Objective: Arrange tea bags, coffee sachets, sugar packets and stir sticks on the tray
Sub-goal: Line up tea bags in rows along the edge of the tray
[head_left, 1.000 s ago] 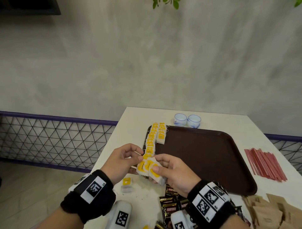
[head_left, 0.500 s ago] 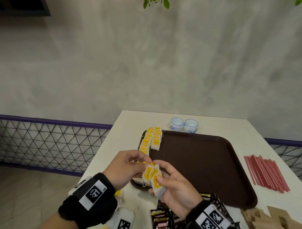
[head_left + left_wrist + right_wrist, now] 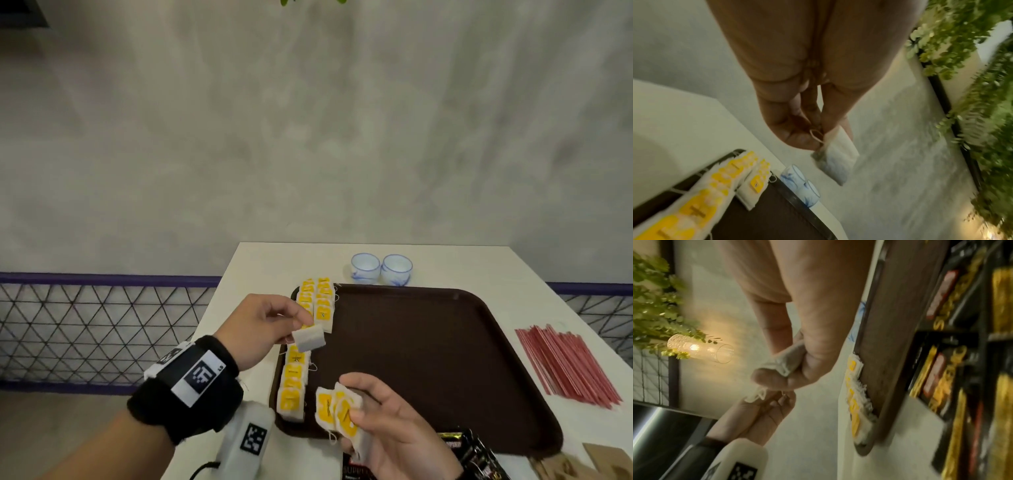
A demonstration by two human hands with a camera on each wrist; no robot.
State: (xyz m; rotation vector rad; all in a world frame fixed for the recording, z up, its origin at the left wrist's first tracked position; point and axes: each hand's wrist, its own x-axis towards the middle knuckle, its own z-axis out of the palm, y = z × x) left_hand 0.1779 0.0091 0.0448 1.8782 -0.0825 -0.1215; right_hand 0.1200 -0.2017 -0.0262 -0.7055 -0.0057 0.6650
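A brown tray (image 3: 428, 359) lies on the white table (image 3: 260, 267). Along the tray's left edge runs a row of yellow-tagged tea bags (image 3: 294, 387), with a second short row (image 3: 323, 305) beside it at the far end. My left hand (image 3: 263, 325) pinches a single tea bag (image 3: 310, 337) over the gap in the row; the same tea bag (image 3: 836, 160) hangs from my fingertips in the left wrist view. My right hand (image 3: 387, 421) grips a small bunch of tea bags (image 3: 337, 413) above the tray's near left corner; the bunch (image 3: 784, 363) shows in the right wrist view.
Red stir sticks (image 3: 565, 366) lie right of the tray. Black and gold coffee sachets (image 3: 472, 452) sit at the near edge, brown sugar packets (image 3: 589, 462) at the near right. Two small blue-white cups (image 3: 380, 269) stand behind the tray. A railing runs left of the table.
My hands have parted. The left hand has drawn one tea bag from the bunch and carried it forward over the row; the right hand stays near with the remaining bags.
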